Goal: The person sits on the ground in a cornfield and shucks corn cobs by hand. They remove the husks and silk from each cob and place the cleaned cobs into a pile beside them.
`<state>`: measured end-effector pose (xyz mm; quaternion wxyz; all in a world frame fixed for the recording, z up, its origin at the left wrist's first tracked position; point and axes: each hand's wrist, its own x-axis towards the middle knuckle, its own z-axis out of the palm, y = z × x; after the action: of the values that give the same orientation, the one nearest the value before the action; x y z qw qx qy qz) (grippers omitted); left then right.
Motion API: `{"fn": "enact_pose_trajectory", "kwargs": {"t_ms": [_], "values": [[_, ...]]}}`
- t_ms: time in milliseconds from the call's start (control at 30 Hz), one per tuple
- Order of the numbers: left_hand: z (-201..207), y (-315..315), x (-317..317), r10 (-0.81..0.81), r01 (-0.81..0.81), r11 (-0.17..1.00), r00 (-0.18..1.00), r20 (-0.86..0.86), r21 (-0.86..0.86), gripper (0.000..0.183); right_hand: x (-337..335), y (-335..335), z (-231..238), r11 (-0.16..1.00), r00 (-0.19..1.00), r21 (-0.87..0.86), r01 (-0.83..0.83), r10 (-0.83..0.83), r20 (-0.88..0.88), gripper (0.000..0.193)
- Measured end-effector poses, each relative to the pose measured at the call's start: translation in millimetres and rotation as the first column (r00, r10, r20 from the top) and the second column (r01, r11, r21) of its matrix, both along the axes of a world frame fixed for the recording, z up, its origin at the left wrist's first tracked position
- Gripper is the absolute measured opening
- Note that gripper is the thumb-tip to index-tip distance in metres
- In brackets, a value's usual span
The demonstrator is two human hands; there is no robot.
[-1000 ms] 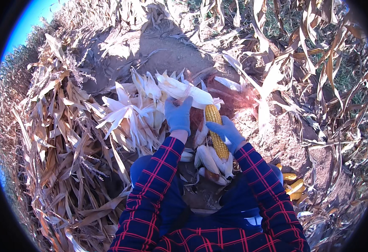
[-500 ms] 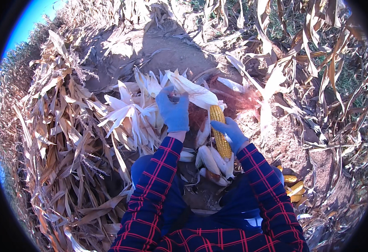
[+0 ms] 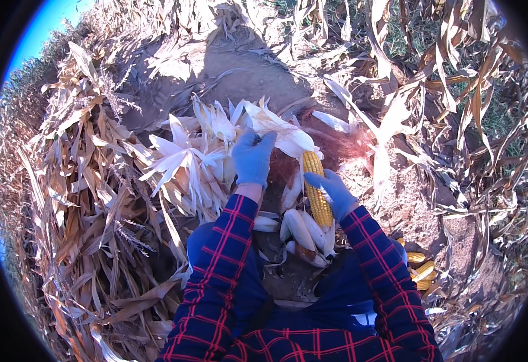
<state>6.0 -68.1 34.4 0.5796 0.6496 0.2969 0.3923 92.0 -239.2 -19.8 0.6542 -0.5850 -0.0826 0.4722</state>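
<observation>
A yellow ear of corn stands tilted between my knees, its kernels bare along most of its length. My right hand, in a grey-blue glove, is closed round its side, with the thumb across the kernels. Pale husk still covers the far tip of the ear. My left hand, gloved alike, is closed at the near edge of that husk; its fingertips are partly hidden. Below the hands lie several ears in their husks. Reddish corn silk spreads beyond the ear.
Peeled white husks are heaped left of my left hand. A tall pile of dry stalks fills the left side. Husked yellow ears lie by my right knee. Dry leaves and bare soil stretch beyond.
My left hand has moved slightly right and its fingers have closed tighter at the husk. The right hand and the ear have barely shifted.
</observation>
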Motion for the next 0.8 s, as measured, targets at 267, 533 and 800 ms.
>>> {"fn": "enact_pose_trajectory", "kwargs": {"t_ms": [267, 533, 800], "values": [[-16, -2, 5, -0.266, 0.363, 0.897, 0.899, 0.347, -0.253, 0.019, 2, 2, 0, 0.994, 0.991, 0.106, -0.020, 0.034, -0.130, 0.040], [-18, -7, 4, -0.468, 0.380, 0.863, 0.850, -0.243, -0.332, 0.035, -7, -2, 26, 0.988, 0.988, 0.005, -0.155, 0.155, -0.025, 0.038], [-38, -5, 10, -0.393, 0.416, 0.827, 0.909, -0.139, 0.379, 0.024, -12, -2, 41, 0.964, 0.961, -0.082, -0.253, 0.260, 0.094, 0.041]]}}
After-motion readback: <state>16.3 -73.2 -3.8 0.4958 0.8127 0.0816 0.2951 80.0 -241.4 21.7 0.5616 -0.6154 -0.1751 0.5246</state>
